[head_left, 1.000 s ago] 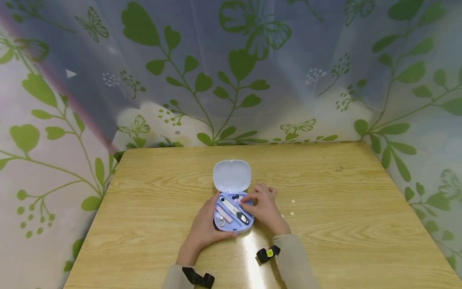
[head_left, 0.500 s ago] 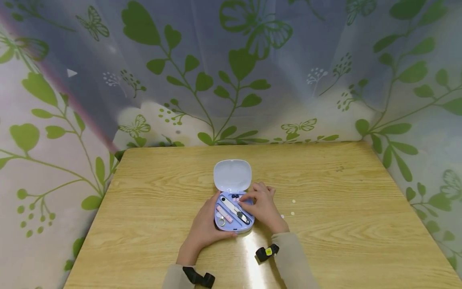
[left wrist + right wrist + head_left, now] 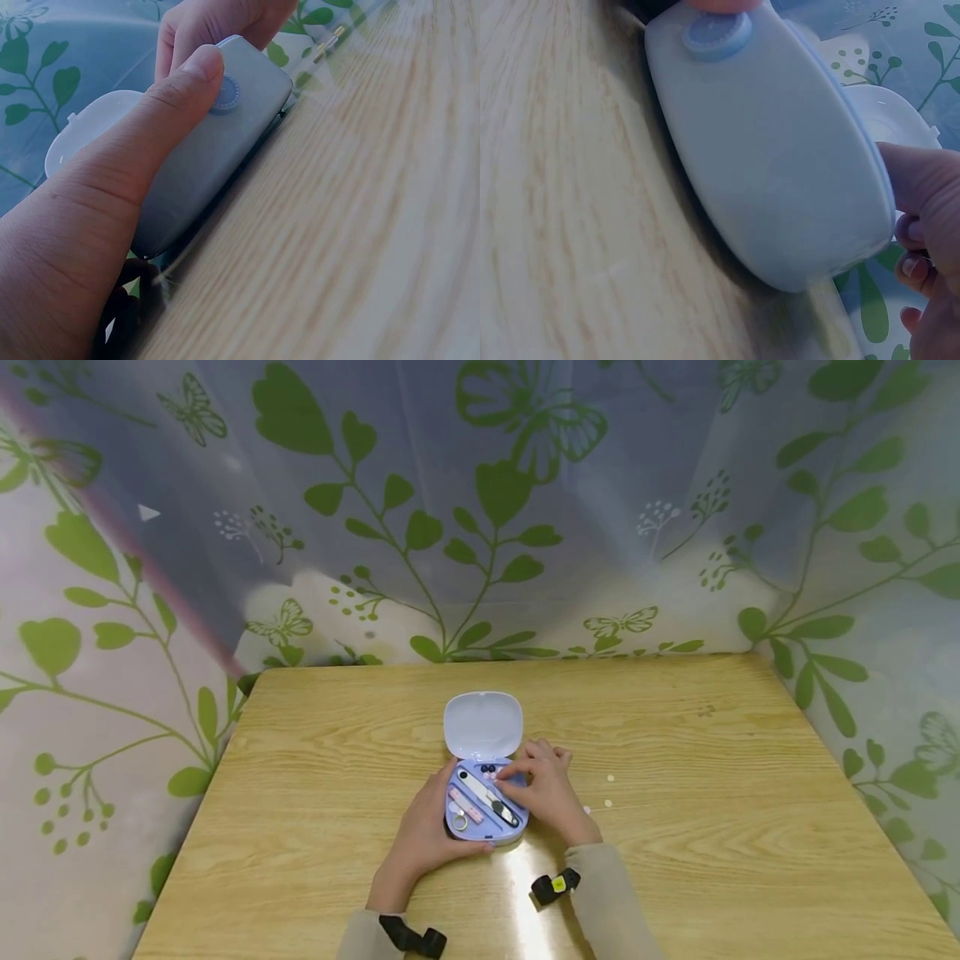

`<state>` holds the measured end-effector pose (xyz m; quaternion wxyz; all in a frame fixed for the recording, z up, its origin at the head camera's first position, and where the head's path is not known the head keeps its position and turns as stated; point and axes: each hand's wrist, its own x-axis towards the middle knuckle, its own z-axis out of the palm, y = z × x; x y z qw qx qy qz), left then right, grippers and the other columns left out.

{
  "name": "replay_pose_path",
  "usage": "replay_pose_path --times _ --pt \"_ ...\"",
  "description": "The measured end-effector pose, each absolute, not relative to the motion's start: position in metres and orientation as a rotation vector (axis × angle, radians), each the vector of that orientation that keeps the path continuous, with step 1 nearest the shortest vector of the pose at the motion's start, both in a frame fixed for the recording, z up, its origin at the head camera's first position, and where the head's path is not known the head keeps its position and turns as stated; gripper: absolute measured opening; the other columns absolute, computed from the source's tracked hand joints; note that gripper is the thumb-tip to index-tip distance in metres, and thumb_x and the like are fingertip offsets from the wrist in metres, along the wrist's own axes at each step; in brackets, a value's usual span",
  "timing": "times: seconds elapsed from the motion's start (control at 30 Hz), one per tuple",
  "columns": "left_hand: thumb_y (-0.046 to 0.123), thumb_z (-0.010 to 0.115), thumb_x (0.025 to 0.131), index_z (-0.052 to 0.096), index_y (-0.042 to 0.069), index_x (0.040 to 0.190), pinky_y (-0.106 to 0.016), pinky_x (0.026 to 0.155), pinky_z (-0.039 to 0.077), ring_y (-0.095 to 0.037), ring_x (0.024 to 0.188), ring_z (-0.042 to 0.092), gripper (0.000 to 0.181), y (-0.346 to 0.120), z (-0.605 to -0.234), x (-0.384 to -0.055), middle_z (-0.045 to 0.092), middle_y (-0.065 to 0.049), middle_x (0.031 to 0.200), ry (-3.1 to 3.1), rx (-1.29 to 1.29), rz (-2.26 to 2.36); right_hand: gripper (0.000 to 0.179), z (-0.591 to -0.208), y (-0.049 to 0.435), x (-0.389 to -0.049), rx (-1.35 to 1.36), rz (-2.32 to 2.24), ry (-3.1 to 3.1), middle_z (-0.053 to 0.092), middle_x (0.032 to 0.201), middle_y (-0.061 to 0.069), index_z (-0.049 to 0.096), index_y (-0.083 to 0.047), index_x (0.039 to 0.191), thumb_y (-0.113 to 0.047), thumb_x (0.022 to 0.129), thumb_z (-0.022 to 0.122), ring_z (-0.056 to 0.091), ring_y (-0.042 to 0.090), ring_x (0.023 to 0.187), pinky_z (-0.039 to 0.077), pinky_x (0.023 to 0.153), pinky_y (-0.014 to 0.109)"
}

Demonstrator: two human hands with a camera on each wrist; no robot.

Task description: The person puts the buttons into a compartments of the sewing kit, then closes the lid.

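Observation:
A blue compact sewing kit box (image 3: 483,835) lies on the table with its white lid (image 3: 482,725) raised. My left hand (image 3: 429,827) grips its left side, with the thumb across the front by the round blue latch (image 3: 225,96). Thumb and forefinger of my right hand (image 3: 546,789) come together over the upper right compartment, at small pink buttons (image 3: 489,774) beside dark ones (image 3: 487,768); I cannot tell whether a button is between them. A slim tool with a white and black body (image 3: 475,787), a pink strip (image 3: 466,806) and a ring (image 3: 460,822) fill the other compartments.
Several small whitish discs (image 3: 609,802) lie on the wooden table (image 3: 720,827) right of the right hand. A curtain (image 3: 420,527) with green leaves and butterflies hangs behind the table. Black camera straps (image 3: 557,886) sit on both wrists.
Almost nothing: the right fingertips shift very slightly at the button compartment. The left hand keeps its grip, and box and lid stay in place.

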<state>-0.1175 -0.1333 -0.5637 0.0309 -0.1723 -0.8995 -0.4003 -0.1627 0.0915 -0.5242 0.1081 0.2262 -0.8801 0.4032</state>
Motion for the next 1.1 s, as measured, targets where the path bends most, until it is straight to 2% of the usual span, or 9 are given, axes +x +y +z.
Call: replay_pose_path --times 0.23,0.47,0.83,1.1 --pt "0.073 0.083 0.056 0.016 0.017 0.16 -0.046 0.113 0.034 -0.023 0.138 0.038 0.136 -0.132 -0.564 -0.118 0.036 -0.003 0.156 -2.768 -0.539 -1.246 0.009 -0.522 0.095 -0.162 0.649 1.215 -2.573 0.054 0.08 -0.002 0.079 -0.017 0.078 -0.016 0.075 0.088 0.042 0.014 0.083 0.02 0.09 0.049" --pt "0.072 0.083 0.056 0.015 0.018 0.16 -0.047 0.113 0.034 -0.023 0.139 0.038 0.136 -0.132 -0.563 -0.118 0.036 -0.002 0.156 -2.758 -0.541 -1.247 0.009 -0.518 0.105 -0.163 0.635 1.214 -2.511 0.051 0.075 0.007 0.08 -0.015 0.078 -0.012 0.074 0.087 0.044 0.015 0.083 0.021 0.091 0.051" --pt "0.067 0.087 0.055 0.017 0.019 0.16 -0.047 0.113 0.035 -0.023 0.138 0.04 0.135 -0.133 -0.563 -0.118 0.038 -0.002 0.154 -2.738 -0.546 -1.255 0.015 -0.515 0.126 -0.163 0.602 1.242 -2.433 0.045 0.071 0.011 0.08 -0.01 0.08 -0.005 0.07 0.089 0.04 0.015 0.078 0.02 0.087 0.05" --pt "0.069 0.087 0.054 0.014 0.025 0.16 -0.045 0.115 0.032 -0.02 0.14 0.037 0.136 -0.133 -0.564 -0.119 0.035 0.002 0.156 -2.787 -0.502 -1.269 0.014 -0.514 0.145 -0.161 0.52 1.251 -2.446 0.045 0.071 0.011 0.08 -0.009 0.081 -0.005 0.071 0.088 0.036 0.015 0.073 0.016 0.082 0.044"
